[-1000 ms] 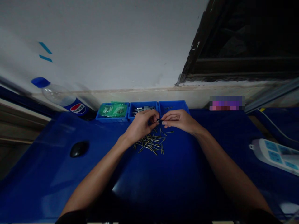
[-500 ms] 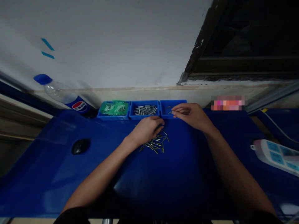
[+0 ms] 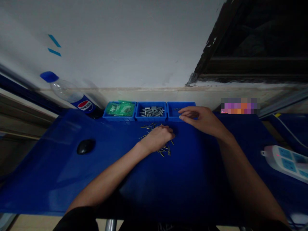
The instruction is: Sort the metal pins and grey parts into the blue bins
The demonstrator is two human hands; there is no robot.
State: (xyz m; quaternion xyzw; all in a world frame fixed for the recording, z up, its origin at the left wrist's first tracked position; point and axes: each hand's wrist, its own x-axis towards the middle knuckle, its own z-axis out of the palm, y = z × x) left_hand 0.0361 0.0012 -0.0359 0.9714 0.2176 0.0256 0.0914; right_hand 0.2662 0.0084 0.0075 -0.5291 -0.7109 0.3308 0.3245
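My left hand (image 3: 159, 138) is over a scattered pile of thin brass-coloured pins (image 3: 164, 150) on the blue table. Its fingers curl downward, and what they pinch, if anything, is hidden beneath the hand. My right hand (image 3: 203, 119) hangs at the front of the right-hand blue bin (image 3: 181, 104), thumb and forefinger apart with nothing visible between them. A few small thin pieces (image 3: 176, 109) lie in that bin. The middle blue bin (image 3: 151, 119) holds many short grey metal cylinders (image 3: 151, 111).
The left bin (image 3: 119, 119) contains green plastic packets (image 3: 126, 108). A Pepsi bottle (image 3: 84, 104) stands by the wall at left, and a black computer mouse (image 3: 85, 146) lies nearer. A white power strip (image 3: 286, 162) is at far right, beside a pixelated patch near the wall.
My right thumb and forefinger have parted; the small thin piece at their tips is gone from them. My left hand has shifted nearer me over the pins. The view has moved slightly.
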